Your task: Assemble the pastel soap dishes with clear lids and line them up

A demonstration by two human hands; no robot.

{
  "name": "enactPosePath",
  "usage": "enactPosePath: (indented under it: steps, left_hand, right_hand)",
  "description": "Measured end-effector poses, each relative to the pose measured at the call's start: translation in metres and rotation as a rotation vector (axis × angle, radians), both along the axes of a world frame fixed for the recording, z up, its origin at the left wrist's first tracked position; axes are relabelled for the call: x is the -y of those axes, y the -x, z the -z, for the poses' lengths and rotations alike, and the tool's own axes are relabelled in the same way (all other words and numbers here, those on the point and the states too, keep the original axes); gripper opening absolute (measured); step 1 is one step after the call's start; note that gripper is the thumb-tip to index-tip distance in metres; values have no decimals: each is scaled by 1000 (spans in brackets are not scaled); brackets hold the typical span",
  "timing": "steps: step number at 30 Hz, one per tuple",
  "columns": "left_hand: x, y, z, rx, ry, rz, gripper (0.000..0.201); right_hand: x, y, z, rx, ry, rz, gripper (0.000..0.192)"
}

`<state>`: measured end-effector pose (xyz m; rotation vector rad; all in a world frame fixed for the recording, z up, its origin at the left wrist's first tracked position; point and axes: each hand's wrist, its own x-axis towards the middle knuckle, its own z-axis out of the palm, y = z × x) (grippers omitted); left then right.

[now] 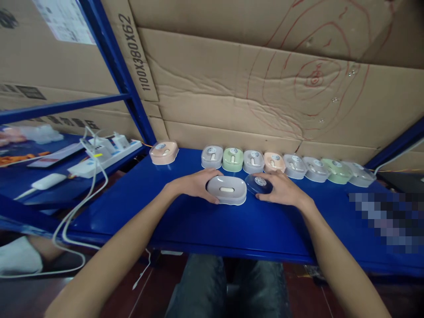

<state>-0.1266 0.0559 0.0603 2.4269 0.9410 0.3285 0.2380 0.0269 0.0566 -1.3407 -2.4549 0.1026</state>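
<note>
Left hand (195, 183) gripping grey dish (227, 190); right hand (281, 189) beside it, fingers curled on lid (259, 183), sticker perhaps illegible.

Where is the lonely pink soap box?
In the head view, the pink soap box sits alone at the back left of the blue table, between the white power strip and the row of boxes.

A storeroom or warehouse: blue steel shelving (109, 53) against stacked cardboard cartons (265, 88)

A white power strip (99, 155) lies left of 9 pastel soap boxes (285, 165).
</note>
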Motion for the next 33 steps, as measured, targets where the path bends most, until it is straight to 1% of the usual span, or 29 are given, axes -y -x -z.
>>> enactPosePath:
  steps: [3, 5, 7, 9, 11, 14, 17, 21, 24, 28, 33]
  left_hand:
    - [1, -5, 3, 26, -13, -11, 83]
    - [2, -10, 6, 63, -9, -21, 86]
    - [5, -16, 11, 104, -6, -35, 88]
    - [7, -21, 17, 142, -11, -63, 93]
    - [7, -26, 24, 172, -20, -80, 100]
    - [7, -30, 30, 197, -35, -78, 103]
    - [7, -31, 30, 203, -32, -81, 102]
    - [9, -32, 28, 214, -23, -105, 103]
    - [9, -32, 30, 218, -17, -126, 102]
    - [6, -32, 34, 216, -5, -132, 106]
    - [5, -32, 35, 213, -10, -133, 104]
  right_hand:
    - [1, 1, -9, -155, -12, 5, 68]
    - [2, 5, -12, -291, -12, -50, 68]
    - [5, 14, -10, -378, -8, -145, 74]
    - [7, 25, -5, -415, -2, -206, 84]
    - [9, 36, 3, -435, 7, -218, 88]
    - [9, 46, 13, -412, -1, -238, 83]
    - [8, 48, 18, -382, -19, -276, 79]
    - [6, 49, 22, -403, 9, -298, 75]
    - [4, 50, 27, -425, 15, -305, 72]
    - [2, 52, 34, -455, -7, -331, 71]
    - [2, 52, 38, -437, -19, -352, 72]
